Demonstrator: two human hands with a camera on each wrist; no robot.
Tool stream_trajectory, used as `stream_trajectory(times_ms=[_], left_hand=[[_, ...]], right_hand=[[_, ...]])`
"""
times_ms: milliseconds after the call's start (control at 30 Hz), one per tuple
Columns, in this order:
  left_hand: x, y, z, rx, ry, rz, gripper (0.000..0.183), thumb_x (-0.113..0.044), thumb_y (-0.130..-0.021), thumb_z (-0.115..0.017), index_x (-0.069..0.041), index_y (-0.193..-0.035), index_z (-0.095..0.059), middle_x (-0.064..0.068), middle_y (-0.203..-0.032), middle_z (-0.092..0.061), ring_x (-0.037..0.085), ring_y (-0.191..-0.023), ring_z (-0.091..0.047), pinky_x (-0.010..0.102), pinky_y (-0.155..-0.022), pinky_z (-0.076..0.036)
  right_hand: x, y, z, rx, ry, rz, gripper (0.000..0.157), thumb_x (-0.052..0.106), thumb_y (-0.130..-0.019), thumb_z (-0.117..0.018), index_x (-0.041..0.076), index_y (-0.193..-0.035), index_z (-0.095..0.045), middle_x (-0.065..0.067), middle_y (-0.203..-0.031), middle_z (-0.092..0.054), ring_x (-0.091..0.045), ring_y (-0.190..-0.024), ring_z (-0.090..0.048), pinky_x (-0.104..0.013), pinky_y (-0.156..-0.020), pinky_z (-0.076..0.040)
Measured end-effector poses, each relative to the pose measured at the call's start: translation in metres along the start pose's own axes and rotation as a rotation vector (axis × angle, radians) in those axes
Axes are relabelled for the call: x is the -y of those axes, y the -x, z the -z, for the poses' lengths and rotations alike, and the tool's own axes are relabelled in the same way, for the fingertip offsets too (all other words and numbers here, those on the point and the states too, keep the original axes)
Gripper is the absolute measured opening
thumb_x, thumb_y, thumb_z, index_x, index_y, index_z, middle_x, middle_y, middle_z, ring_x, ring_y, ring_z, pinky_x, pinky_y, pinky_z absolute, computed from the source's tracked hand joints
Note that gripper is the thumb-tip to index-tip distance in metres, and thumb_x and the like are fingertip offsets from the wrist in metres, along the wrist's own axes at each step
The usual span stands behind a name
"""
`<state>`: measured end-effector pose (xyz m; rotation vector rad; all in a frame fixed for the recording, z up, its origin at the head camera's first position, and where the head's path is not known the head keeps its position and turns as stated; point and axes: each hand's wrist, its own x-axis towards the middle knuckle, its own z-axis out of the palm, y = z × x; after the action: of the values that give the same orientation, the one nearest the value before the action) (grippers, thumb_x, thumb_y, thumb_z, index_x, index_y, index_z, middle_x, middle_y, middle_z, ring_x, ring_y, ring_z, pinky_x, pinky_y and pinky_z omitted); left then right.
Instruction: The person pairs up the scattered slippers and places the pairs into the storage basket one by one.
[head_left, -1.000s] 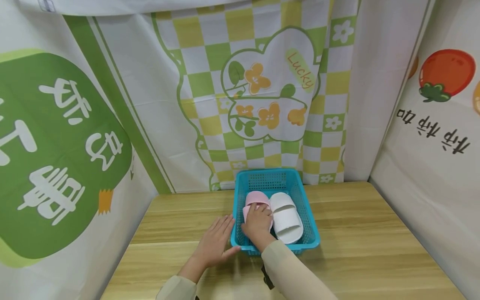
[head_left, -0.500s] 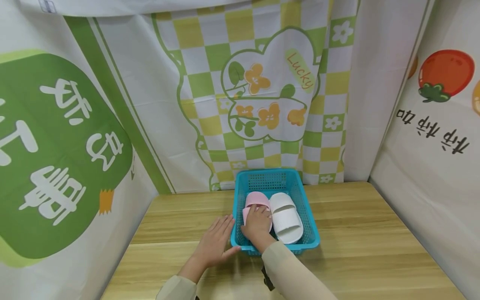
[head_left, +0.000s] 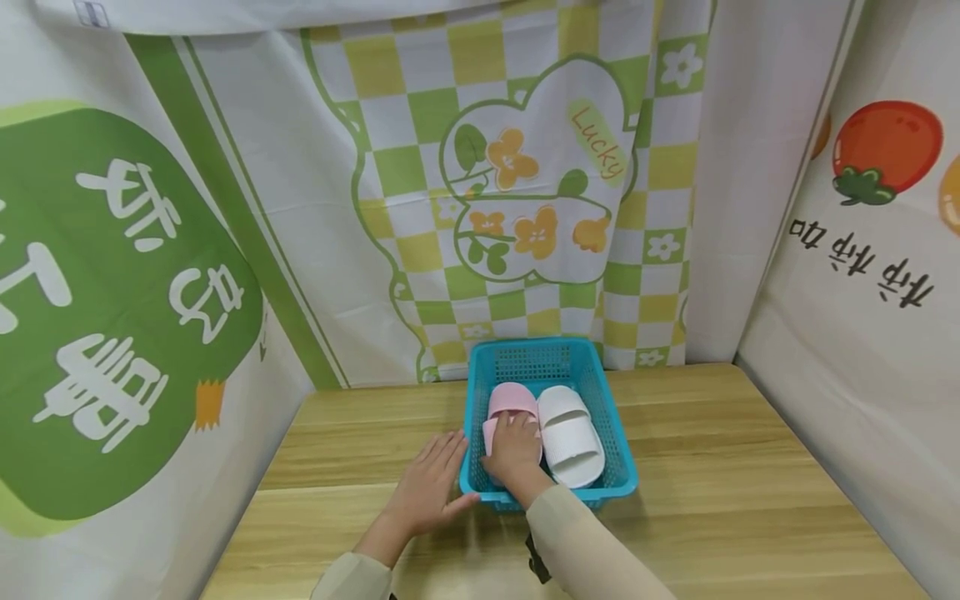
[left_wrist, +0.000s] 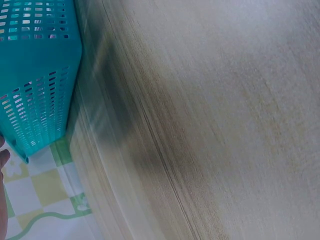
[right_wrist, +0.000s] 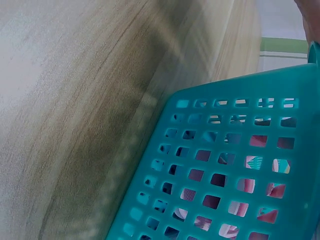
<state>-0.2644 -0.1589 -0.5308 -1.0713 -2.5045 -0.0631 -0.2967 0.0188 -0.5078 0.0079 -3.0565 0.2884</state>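
A pair of pink slippers (head_left: pixel 513 398) and a pair of white slippers (head_left: pixel 572 440) lie side by side in a blue plastic basket (head_left: pixel 617 450). In the head view my right hand (head_left: pixel 516 450) reaches over the basket's near rim, its extended fingers resting on the strap of the pink slipper; the thumb's contact is unclear. My left hand (head_left: pixel 429 485) lies flat against the basket's left side, fingers straight and touching the rim. Through the basket's holes in the right wrist view, patches of pink show. Only fingertips of a hand appear at the left wrist view's edge.
The basket stands on a wood-grain table (head_left: pixel 720 483), near its far edge. A checked green and yellow cloth (head_left: pixel 420 158) hangs directly behind it. Printed white sheets (head_left: pixel 862 350) enclose both sides.
My right hand has shifted very slightly toward me on the pink slipper. The left hand and the basket stay in place, and the head view has drifted a little.
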Motion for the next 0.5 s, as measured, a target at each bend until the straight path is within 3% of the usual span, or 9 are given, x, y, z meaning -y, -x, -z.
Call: stream_trajectory(times_ms=[367,500], left_hand=[[0.0004,-0.0001,-0.0001,0.013,-0.005,0.002,0.086,-0.064,-0.097,-0.03,0.007,-0.144,-0.039,0.022,-0.149,-0.038,0.033,-0.139,-0.034,0.048,-0.111,-0.028],[0.0006,-0.0005,0.0002,0.013,-0.006,-0.001,0.085,-0.064,-0.097,-0.03,0.007,-0.144,-0.039,0.022,-0.149,-0.038,0.034,-0.138,-0.035,0.048,-0.111,-0.028]], right_hand=[[-0.0017,0.0003,0.0015,0.022,-0.018,0.012,0.088,0.049,-0.076,-0.078,-0.002,-0.14,-0.044,-0.031,-0.135,-0.045,-0.045,-0.123,-0.045,-0.052,-0.099,-0.043],[-0.0018,0.0002,0.0034,-0.008,-0.004,0.032,0.083,0.048,-0.076,-0.078,-0.002,-0.136,-0.047,-0.03,-0.129,-0.049,-0.045,-0.117,-0.049,-0.053,-0.095,-0.046]])
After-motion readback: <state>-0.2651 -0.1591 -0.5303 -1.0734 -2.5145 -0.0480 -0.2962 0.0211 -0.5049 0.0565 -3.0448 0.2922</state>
